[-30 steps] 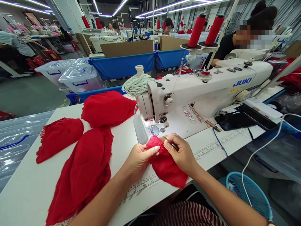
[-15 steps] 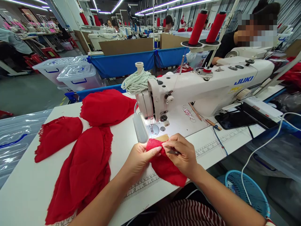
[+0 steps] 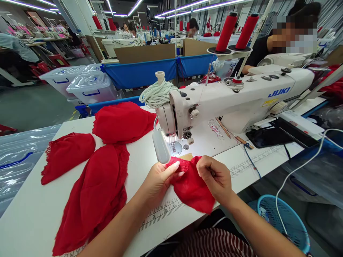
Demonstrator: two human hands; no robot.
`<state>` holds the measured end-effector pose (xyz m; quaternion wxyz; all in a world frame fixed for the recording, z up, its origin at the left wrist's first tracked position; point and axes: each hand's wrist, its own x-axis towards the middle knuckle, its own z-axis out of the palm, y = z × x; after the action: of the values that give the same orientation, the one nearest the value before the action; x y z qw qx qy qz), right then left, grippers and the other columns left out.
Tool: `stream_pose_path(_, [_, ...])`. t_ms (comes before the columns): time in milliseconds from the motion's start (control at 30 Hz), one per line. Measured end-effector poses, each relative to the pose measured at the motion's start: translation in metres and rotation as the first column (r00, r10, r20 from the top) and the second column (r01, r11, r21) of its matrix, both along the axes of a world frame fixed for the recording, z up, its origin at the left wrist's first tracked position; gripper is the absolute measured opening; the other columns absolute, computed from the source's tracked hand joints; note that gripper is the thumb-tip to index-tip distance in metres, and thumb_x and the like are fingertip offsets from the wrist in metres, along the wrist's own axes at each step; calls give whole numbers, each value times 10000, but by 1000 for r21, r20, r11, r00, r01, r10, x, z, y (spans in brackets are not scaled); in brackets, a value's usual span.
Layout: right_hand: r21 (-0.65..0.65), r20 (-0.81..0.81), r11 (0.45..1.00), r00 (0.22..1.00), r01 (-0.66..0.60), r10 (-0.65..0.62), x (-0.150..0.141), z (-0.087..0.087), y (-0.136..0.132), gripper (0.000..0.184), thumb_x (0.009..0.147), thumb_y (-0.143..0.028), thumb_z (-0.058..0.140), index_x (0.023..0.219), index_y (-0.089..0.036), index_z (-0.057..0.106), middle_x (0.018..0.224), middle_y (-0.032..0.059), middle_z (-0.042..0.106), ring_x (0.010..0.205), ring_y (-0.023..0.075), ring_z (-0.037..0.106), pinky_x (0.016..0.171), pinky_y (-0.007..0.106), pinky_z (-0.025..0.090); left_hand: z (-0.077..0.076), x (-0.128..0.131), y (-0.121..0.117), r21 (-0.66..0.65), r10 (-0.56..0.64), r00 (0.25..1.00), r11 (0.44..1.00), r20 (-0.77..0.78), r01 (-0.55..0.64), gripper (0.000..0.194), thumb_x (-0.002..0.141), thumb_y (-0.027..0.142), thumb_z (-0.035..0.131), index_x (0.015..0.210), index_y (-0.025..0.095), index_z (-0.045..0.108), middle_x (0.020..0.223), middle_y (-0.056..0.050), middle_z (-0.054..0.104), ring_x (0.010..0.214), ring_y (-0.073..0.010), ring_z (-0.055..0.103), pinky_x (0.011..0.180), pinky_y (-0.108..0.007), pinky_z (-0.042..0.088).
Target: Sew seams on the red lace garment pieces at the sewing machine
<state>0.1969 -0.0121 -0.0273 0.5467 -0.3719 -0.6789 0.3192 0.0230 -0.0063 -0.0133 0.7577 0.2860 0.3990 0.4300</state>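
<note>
Rows of sewing stations under strip lights fill the far background, with other people at work there and one seated far right behind the machine. Nearest is a white work table [image 3: 32, 214] with a printed ruler along its near edge. On it stands a white sewing machine [image 3: 241, 98], two red thread cones [image 3: 226, 32] on its stand and a coil of white cord [image 3: 155, 93] at its left end. Left of the machine lie three heaps of red fabric [image 3: 99, 185]. A blue basket [image 3: 284, 221] sits low at near right.

The small red lace piece [image 3: 191, 185] rests at the table's near edge, just in front of the needle plate, held between both hands. The left hand [image 3: 158, 180] pinches its upper left edge with thumb and fingers. The right hand [image 3: 217, 178] is curled shut at the piece's upper right edge; whether it also grips a small tool I cannot tell.

The piece looks thin, sheer and limp, with a scalloped lace border along the top. It should be very light and floppy, liable to fold or fray, so it is best taken by its edges with fingertips.
</note>
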Motion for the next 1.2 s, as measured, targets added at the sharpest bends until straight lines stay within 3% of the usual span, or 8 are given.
stream_pose_path(67, [-81, 2, 994, 997, 77, -77, 0, -3, -1, 23, 872, -235, 528, 867, -224, 548, 670, -26, 544, 542, 108, 467, 518, 244, 397, 2, 0, 0, -19, 19, 999, 1000, 35, -18, 127, 773, 283, 718, 800, 159, 716, 772, -15, 706, 756, -108, 639, 761, -194, 531])
stream_pose_path(200, [-177, 101, 966, 980, 188, -172, -3, -6, 4, 101, 870, -297, 547, 837, -217, 598, 751, 0, 602, 578, 111, 496, 531, 240, 420, 4, 1, 1, -31, 71, 995, 997, 69, -69, 108, 783, 276, 706, 769, 169, 700, 811, -11, 713, 777, -118, 653, 777, -213, 548])
stream_pose_path(367, [-119, 183, 983, 976, 139, -116, -5, -7, 8, 80, 841, -296, 592, 810, -223, 604, 811, 14, 619, 625, 121, 527, 525, 239, 422, 1, -1, 3, -69, 120, 992, 991, 31, -118, 194, 831, 309, 634, 826, 122, 685, 875, -90, 723, 870, -198, 669, 836, -321, 562])
stream_pose_path(567, [-53, 184, 983, 970, 174, -162, -6, -10, 8, 86, 850, -243, 555, 772, -217, 578, 762, 14, 596, 655, 134, 552, 558, 249, 441, 2, -1, 4, -185, 213, 977, 961, 15, -207, 266, 894, 260, 463, 948, 82, 654, 997, -178, 712, 951, -253, 673, 867, -394, 543])
stream_pose_path(733, [-57, 176, 982, 970, 178, -166, -7, -7, 7, 97, 856, -235, 545, 763, -215, 561, 762, 10, 585, 664, 134, 542, 570, 245, 436, 3, -1, 1, -8, 83, 995, 997, -51, -83, 216, 797, 306, 656, 819, 93, 684, 801, -108, 713, 709, -160, 650, 669, -252, 523])
stream_pose_path(867, [-63, 146, 988, 981, 142, -132, -5, -4, 4, 161, 874, -280, 533, 730, -211, 553, 723, 3, 575, 634, 130, 528, 562, 244, 432, 6, -3, -2, 171, 103, 965, 983, -241, -62, 339, 727, 404, 715, 582, 128, 583, 500, 23, 534, 430, -65, 421, 446, -210, 327])
stream_pose_path(1000, [-110, 147, 954, 954, 279, -262, 4, -12, 7, 178, 820, -365, 606, 892, -203, 614, 893, 50, 647, 696, 163, 587, 591, 276, 464, 21, -11, -5, 233, 145, 940, 970, -309, -73, 313, 709, 373, 704, 581, 165, 509, 520, 42, 512, 459, -87, 448, 464, -216, 317])
stream_pose_path(1200, [-180, 450, 959, 885, 219, -118, 19, -12, 9, 175, 721, -269, 643, 892, -232, 654, 925, 56, 681, 810, 227, 620, 657, 319, 467, 37, -29, -28, 149, 155, 946, 982, -285, -116, 254, 719, 388, 702, 701, 149, 619, 640, -15, 648, 603, -126, 586, 604, -231, 442])
